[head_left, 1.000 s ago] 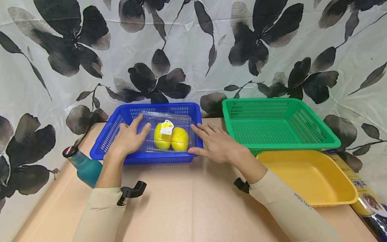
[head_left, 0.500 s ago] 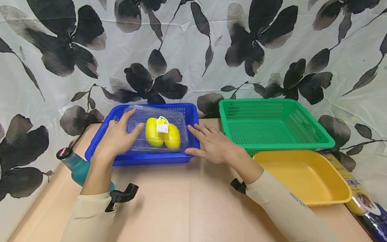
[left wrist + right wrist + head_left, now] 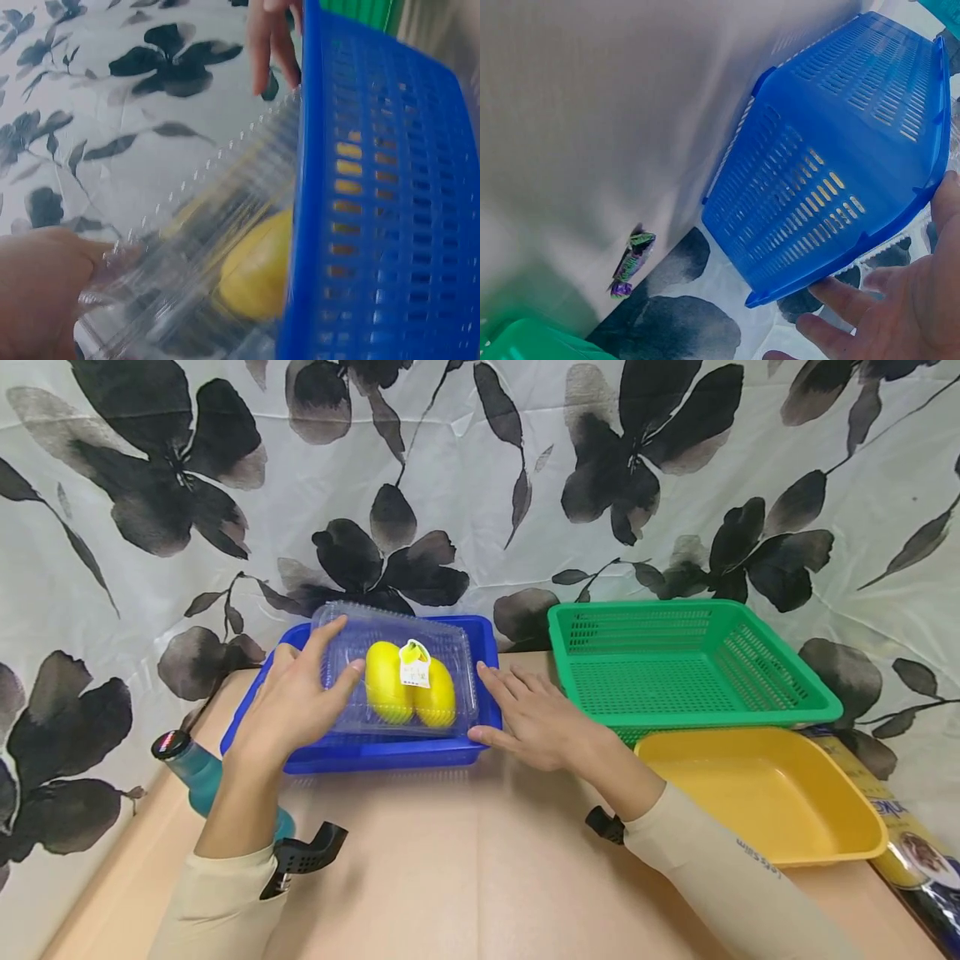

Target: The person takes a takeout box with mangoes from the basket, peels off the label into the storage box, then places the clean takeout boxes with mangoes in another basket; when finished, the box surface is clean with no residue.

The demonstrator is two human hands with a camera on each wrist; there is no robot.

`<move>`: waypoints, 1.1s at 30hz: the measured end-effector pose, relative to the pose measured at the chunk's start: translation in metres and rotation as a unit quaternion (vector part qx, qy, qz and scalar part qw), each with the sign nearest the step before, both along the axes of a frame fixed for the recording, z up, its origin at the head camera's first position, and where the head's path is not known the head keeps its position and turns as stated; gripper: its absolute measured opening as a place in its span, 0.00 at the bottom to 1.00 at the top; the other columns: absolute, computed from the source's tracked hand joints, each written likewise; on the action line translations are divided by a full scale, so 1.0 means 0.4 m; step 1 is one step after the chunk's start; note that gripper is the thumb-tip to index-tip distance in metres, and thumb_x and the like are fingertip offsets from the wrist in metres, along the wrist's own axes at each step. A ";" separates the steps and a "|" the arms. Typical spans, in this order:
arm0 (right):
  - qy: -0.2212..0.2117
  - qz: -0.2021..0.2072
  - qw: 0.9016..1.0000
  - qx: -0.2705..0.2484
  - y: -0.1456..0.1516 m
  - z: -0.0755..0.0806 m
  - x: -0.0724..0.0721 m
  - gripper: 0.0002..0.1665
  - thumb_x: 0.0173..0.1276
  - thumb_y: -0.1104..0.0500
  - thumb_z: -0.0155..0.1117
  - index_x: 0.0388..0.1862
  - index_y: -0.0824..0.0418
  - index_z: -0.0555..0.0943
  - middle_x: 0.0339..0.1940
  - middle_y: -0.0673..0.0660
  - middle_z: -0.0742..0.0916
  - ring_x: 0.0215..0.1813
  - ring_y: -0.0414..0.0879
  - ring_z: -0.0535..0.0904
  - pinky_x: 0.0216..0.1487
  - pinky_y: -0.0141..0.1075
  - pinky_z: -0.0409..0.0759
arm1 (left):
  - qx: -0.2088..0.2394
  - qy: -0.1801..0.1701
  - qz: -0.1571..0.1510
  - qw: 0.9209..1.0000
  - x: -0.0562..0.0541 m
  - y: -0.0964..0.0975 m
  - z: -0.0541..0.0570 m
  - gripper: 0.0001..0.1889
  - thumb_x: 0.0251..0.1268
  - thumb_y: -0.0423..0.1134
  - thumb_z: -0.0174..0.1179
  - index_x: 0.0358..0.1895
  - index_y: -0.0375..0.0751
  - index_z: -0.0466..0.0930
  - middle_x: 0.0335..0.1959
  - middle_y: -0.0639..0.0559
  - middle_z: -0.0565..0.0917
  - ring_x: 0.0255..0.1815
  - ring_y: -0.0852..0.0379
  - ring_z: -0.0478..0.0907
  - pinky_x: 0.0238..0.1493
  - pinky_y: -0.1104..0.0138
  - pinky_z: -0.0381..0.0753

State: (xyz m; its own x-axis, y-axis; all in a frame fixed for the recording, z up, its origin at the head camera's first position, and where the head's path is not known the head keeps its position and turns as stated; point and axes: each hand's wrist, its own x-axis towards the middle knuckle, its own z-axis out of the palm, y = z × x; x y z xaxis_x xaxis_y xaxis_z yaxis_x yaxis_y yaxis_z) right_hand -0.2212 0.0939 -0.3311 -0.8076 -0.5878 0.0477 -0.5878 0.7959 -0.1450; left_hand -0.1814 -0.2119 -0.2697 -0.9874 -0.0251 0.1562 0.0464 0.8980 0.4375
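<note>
A clear plastic clamshell box (image 3: 345, 693) holds two yellow fruits (image 3: 388, 681) and bears a white label (image 3: 415, 664). It sits tilted in the blue basket (image 3: 390, 757), its left end raised above the rim. My left hand (image 3: 288, 697) grips that raised end between thumb and fingers; in the left wrist view the hand (image 3: 49, 289) is at the box's ridged edge. On the basket's right side, my right hand (image 3: 536, 714) rests with spread fingers at the rim. The right wrist view shows the fingertips (image 3: 832, 292) against the basket's outer rim.
A green basket (image 3: 697, 722) stands at the back right, with a yellow tub (image 3: 750, 802) in front. A teal bottle (image 3: 197, 772) is beside my left forearm. At the far right lies a yellow and blue package (image 3: 911, 852). A small wrapped sweet (image 3: 634, 262) shows in the right wrist view.
The clamshell's left end has risen out of the blue basket with my left hand, so the box now tilts. My right hand has stayed at the basket's right rim.
</note>
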 end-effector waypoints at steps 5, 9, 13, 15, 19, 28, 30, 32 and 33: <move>0.014 0.000 1.000 0.005 0.012 0.001 -0.003 0.56 0.75 0.23 0.41 0.87 0.51 0.38 0.84 0.59 0.61 0.84 0.62 0.51 0.80 0.61 0.54 | -0.010 0.035 0.010 0.999 0.012 0.027 0.015 0.38 0.75 0.66 0.47 0.84 0.71 0.44 0.50 0.34 0.64 0.35 0.43 0.67 0.28 0.57 0.68; 0.013 0.003 1.000 0.005 0.035 0.007 -0.002 0.55 0.76 0.25 0.42 0.87 0.53 0.38 0.85 0.57 0.58 0.84 0.61 0.50 0.81 0.59 0.50 | -0.002 0.055 0.009 0.998 0.018 0.041 0.026 0.38 0.75 0.65 0.49 0.83 0.74 0.44 0.48 0.37 0.64 0.35 0.44 0.66 0.28 0.57 0.67; 0.005 0.000 1.000 0.001 0.068 0.019 0.003 0.56 0.76 0.25 0.41 0.86 0.54 0.34 0.87 0.55 0.53 0.85 0.58 0.48 0.83 0.57 0.45 | 0.005 0.074 0.006 0.997 0.024 0.045 0.033 0.38 0.75 0.64 0.50 0.83 0.74 0.45 0.48 0.36 0.65 0.34 0.44 0.66 0.26 0.58 0.67; 0.010 0.000 1.000 0.000 0.085 0.023 0.006 0.57 0.76 0.25 0.40 0.86 0.56 0.34 0.87 0.56 0.51 0.85 0.58 0.48 0.83 0.57 0.45 | 0.005 0.087 0.007 0.996 0.027 0.047 0.036 0.38 0.75 0.64 0.50 0.83 0.74 0.46 0.48 0.36 0.65 0.32 0.44 0.67 0.25 0.59 0.68; 0.024 -0.001 1.000 -0.001 0.115 0.026 0.013 0.57 0.77 0.26 0.41 0.86 0.59 0.36 0.87 0.57 0.50 0.85 0.59 0.48 0.83 0.55 0.47 | 0.005 0.113 0.010 0.994 0.035 0.053 0.047 0.38 0.74 0.63 0.52 0.83 0.74 0.48 0.49 0.36 0.66 0.26 0.45 0.66 0.24 0.59 0.67; 0.060 0.011 0.997 -0.044 0.131 0.043 0.044 0.60 0.75 0.26 0.47 0.86 0.54 0.32 0.87 0.56 0.50 0.85 0.56 0.49 0.82 0.55 0.50 | 0.032 0.146 -0.018 0.989 0.069 0.069 0.077 0.36 0.74 0.59 0.56 0.81 0.77 0.51 0.47 0.39 0.65 0.33 0.46 0.64 0.25 0.58 0.67; 0.060 0.009 0.997 -0.055 0.135 0.055 0.053 0.62 0.73 0.24 0.46 0.85 0.53 0.29 0.87 0.55 0.47 0.86 0.55 0.48 0.82 0.53 0.50 | 0.047 0.145 -0.034 0.988 0.074 0.074 0.080 0.36 0.74 0.58 0.57 0.81 0.78 0.51 0.47 0.40 0.66 0.33 0.47 0.65 0.28 0.58 0.67; 0.062 0.007 0.996 -0.061 0.144 0.068 0.061 0.64 0.72 0.22 0.46 0.84 0.54 0.26 0.87 0.56 0.45 0.86 0.55 0.47 0.82 0.53 0.51 | 0.068 0.144 -0.056 0.986 0.078 0.082 0.080 0.36 0.74 0.56 0.58 0.80 0.78 0.52 0.46 0.41 0.66 0.34 0.49 0.65 0.31 0.58 0.67; 0.063 0.008 0.996 -0.065 0.149 0.075 0.064 0.65 0.71 0.22 0.46 0.84 0.54 0.25 0.87 0.56 0.44 0.86 0.55 0.48 0.82 0.53 0.52 | 0.079 0.142 -0.068 0.984 0.080 0.087 0.079 0.36 0.75 0.55 0.59 0.80 0.79 0.53 0.45 0.42 0.66 0.34 0.50 0.65 0.33 0.58 0.67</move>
State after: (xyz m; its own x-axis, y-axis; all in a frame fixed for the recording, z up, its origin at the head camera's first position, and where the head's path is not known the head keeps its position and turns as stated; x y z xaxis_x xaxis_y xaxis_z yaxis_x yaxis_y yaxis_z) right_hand -0.1957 0.1535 -0.3012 -0.7811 -0.5825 0.2248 -0.6200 0.7661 -0.1694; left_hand -0.1493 -0.1773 -0.2379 -0.9004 0.0583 0.4312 0.3019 0.7973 0.5227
